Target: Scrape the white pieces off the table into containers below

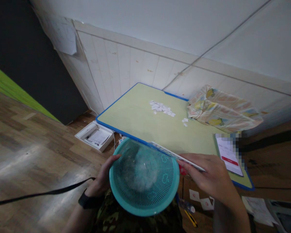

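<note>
The left hand [102,178] grips the round teal plastic mesh basket [141,212] by its left rim. The thumb hooks over the edge and the fingers are hidden beneath, so the basket sits just right of the palm, tilted with its open bowl facing up toward the camera. A pale, cloudy clump [140,170] lies in the bowl; what it is cannot be told. A black wristband [86,201] circles that wrist.

The basket's far rim tucks under the near edge of the low light-green table with a blue border [133,119]. There the right hand [208,178] lies palm down, fingers stretched leftward over a thin flat white strip [165,151] that runs along the table edge and out above the basket. Whether the thumb clamps the strip from below cannot be told.

Farther back on the table, well apart from both hands, lies a small heap of white paper scraps [162,108]. To its right is a crumpled pastel-patterned cloth [220,110]. A flat screen device [229,157] lies just beyond the right hand. On the brown wooden floor [26,145] left of the table sits an open white box [95,136], and a black strap [50,192] runs toward the left wrist.
</note>
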{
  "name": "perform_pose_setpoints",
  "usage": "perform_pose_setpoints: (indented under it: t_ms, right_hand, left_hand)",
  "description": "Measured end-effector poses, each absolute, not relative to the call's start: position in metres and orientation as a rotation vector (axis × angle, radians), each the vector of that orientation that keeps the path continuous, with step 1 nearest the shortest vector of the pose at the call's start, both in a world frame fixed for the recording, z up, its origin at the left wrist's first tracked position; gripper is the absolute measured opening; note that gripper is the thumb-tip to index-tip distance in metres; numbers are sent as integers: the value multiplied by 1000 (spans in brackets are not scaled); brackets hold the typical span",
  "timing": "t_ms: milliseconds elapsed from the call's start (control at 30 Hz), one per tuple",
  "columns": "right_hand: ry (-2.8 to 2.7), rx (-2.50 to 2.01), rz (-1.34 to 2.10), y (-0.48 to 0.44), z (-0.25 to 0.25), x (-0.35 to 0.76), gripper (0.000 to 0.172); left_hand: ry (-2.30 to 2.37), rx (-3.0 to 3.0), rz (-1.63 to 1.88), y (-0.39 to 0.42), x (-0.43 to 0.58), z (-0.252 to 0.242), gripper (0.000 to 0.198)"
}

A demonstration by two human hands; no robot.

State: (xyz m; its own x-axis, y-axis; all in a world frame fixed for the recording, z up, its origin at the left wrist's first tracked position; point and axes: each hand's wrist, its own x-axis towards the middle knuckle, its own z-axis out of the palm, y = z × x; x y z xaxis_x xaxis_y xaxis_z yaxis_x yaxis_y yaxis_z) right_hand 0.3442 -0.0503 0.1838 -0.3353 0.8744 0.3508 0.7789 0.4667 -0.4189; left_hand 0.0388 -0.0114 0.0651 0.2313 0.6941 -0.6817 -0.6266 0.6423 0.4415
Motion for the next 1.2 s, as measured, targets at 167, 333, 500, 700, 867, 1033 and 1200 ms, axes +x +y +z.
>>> perform_pose_setpoints:
  t_ms: [167, 333, 500, 700, 867, 1033, 1200]
  right_hand:
    - [-2046, -1491, 144, -34, 187, 359, 18]
    - [-1966, -1628, -25, -1, 175, 372, 24]
    - [-1996, -1584, 44, 7, 167, 372, 23]
    - [-2037, -1507, 218, -8, 175, 372, 18]
    - [-2087, -1441, 325, -17, 179, 372, 17]
    - [-2102, -1427, 326, -22, 179, 372, 15]
    - [-2134, -1393, 311, -24, 181, 372, 14]
  left_hand:
    - [1062, 171, 909, -10, 39, 66, 20]
    - [1057, 169, 921, -10, 40, 68, 19]
    - [1047, 200, 916, -10, 39, 67, 25]
    - [1049, 215, 931, -10, 38, 64, 22]
    - [1041, 218, 921, -11, 38, 66, 25]
    - [1013, 202, 913, -11, 37, 65, 25]
    - [1023, 197, 903, -10, 38, 68, 23]
